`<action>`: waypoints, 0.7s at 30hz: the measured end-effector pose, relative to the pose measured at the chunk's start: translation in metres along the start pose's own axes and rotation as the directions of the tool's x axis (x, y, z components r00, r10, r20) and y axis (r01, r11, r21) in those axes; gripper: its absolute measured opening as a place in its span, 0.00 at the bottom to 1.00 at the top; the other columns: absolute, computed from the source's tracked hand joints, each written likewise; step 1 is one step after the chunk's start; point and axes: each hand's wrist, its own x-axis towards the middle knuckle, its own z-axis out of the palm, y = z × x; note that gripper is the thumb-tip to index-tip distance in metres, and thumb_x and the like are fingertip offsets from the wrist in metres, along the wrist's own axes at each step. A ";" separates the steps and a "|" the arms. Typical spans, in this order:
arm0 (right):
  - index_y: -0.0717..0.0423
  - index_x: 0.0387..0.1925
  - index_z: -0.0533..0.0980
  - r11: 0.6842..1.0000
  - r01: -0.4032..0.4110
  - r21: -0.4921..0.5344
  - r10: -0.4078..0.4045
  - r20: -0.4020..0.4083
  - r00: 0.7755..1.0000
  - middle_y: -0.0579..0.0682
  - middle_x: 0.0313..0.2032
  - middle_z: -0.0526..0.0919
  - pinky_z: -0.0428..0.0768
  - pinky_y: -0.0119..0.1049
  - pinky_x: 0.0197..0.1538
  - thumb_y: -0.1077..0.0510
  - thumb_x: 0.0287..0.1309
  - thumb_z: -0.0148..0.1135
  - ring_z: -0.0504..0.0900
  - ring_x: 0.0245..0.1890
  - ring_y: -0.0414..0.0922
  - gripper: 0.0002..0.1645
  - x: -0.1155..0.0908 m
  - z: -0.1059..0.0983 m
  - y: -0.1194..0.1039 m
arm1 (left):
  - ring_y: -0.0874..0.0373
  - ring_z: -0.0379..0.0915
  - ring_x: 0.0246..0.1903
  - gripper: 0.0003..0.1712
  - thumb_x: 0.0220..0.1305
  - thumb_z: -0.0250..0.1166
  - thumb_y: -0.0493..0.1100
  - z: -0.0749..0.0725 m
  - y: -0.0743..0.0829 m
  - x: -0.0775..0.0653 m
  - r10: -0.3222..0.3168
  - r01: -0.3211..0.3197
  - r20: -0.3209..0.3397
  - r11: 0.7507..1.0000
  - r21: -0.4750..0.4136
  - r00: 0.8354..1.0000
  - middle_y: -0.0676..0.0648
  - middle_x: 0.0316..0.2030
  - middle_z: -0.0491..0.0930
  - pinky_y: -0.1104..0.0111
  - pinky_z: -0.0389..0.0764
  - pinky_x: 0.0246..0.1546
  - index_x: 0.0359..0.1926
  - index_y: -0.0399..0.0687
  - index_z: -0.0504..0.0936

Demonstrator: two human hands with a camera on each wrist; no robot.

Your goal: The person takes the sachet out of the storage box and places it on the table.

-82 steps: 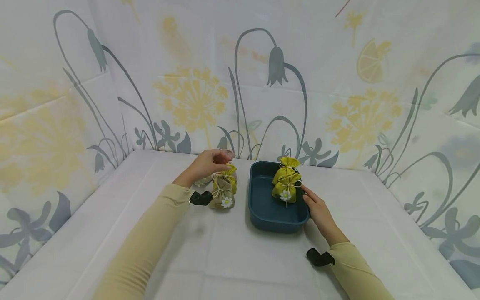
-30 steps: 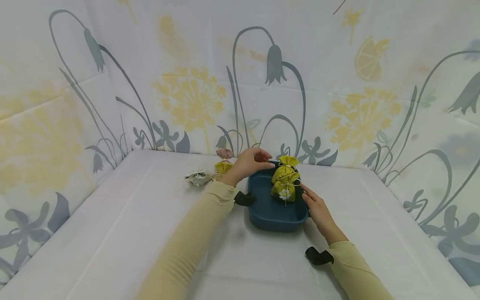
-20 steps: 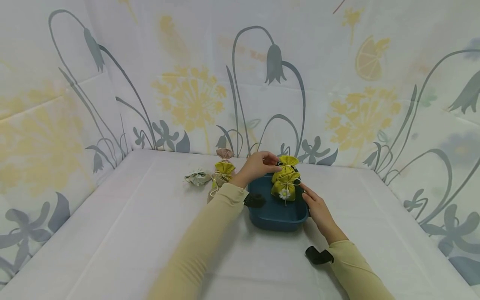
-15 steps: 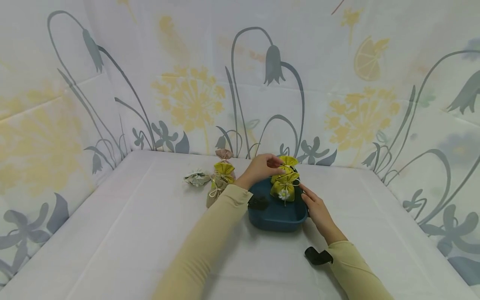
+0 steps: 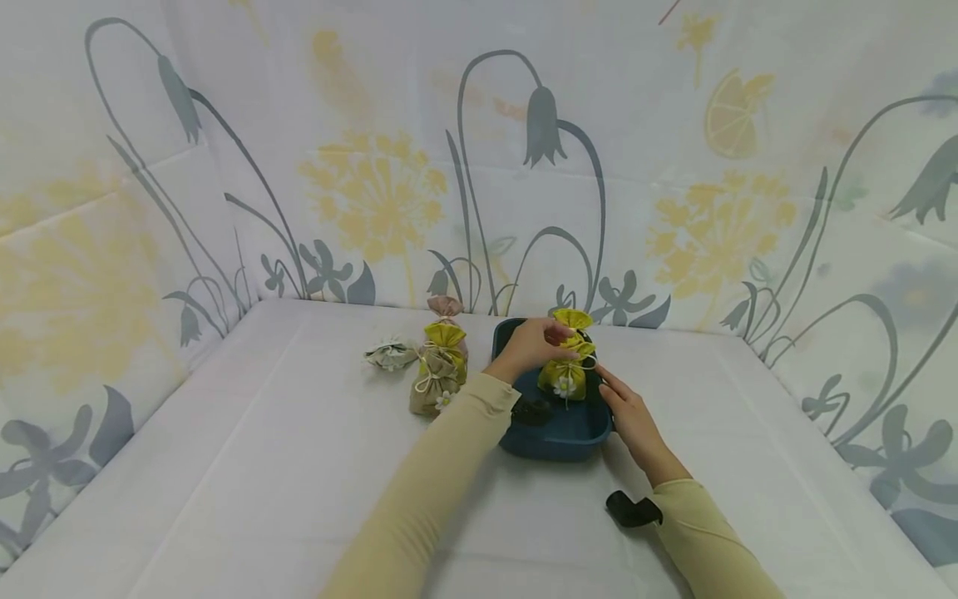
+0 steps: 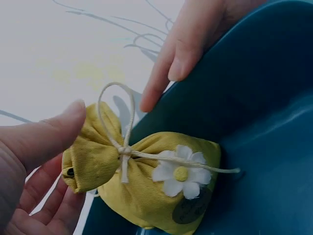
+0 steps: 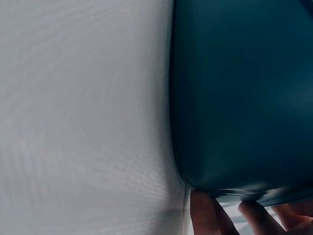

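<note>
A dark blue rectangular box [image 5: 555, 449] stands on the table with two yellow drawstring pouches inside, one behind the other. The front yellow pouch [image 6: 156, 196] has a cream cord and a white daisy. My left hand [image 5: 533, 345] reaches over the box; its thumb and fingers lie apart on either side of this pouch's gathered top, without visibly squeezing it. The rear yellow pouch [image 5: 572, 319] is partly hidden behind the hand. My right hand [image 5: 627, 408] rests against the box's right outer wall, fingers extended; its fingertips [image 7: 203, 208] show in the right wrist view.
Left of the box stand a beige pouch with a daisy [image 5: 434, 384], another yellow pouch [image 5: 445, 334] and a pink pouch [image 5: 446, 307] in a row. A pale patterned pouch [image 5: 391, 355] lies beside them. A flower-printed curtain [image 5: 389, 183] closes off the back.
My left hand has moved right from the left-hand pouches to over the box, then down towards the front yellow pouch's top. My right hand has stayed against the box.
</note>
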 end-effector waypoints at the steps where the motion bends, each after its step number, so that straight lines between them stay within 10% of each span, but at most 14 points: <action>1: 0.53 0.72 0.48 1.000 0.000 -0.002 0.000 0.000 1.000 0.58 0.71 0.45 0.60 0.57 0.61 0.54 0.74 0.35 0.45 0.69 0.58 0.29 0.000 0.000 0.000 | 0.58 0.75 0.43 0.19 0.54 0.70 0.44 0.001 0.000 0.001 -0.008 0.008 -0.001 1.000 0.004 1.000 0.48 0.42 0.79 0.72 0.76 0.40 0.48 0.44 0.82; 21: 0.54 0.72 0.49 1.000 0.013 0.017 -0.013 0.003 1.000 0.58 0.71 0.45 0.60 0.58 0.60 0.55 0.73 0.35 0.47 0.68 0.58 0.29 0.001 0.000 0.003 | 0.60 0.76 0.35 0.09 0.58 0.67 0.40 0.006 -0.005 0.001 -0.014 0.014 -0.009 1.000 0.015 1.000 0.50 0.35 0.81 0.73 0.76 0.32 0.41 0.43 0.84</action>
